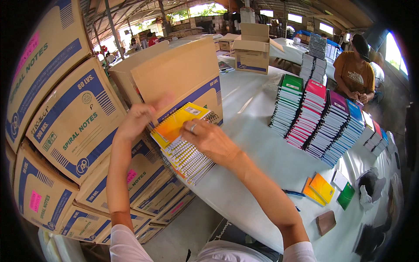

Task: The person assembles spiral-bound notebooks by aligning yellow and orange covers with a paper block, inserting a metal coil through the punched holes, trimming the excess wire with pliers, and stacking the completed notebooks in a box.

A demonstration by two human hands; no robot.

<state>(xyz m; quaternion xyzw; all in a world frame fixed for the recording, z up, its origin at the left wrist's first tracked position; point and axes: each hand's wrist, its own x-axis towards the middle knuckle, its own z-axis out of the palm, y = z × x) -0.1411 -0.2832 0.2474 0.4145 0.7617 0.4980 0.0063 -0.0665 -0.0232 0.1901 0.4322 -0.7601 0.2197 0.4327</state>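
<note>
A tall stack of yellow spiral notebooks (192,163) stands at the table's left edge, against a large open cardboard box (183,65). My right hand (209,139), with a ring on one finger, curls over the right side of the top yellow notebook (174,126) and grips it. Just left of the stack, in front of the box, my left hand (142,117) is raised. Motion smears its fingers, so whether they hold anything is unclear. The box's contents are mostly hidden.
Printed cartons (72,124) are piled at the left. Notebook stacks, including green (288,102), pink (307,113) and purple (329,120), stand across the white-covered table (248,174). Loose notebooks (321,188), a pen (293,192) and a brown block (325,222) lie nearer. A person (355,70) is at the far right.
</note>
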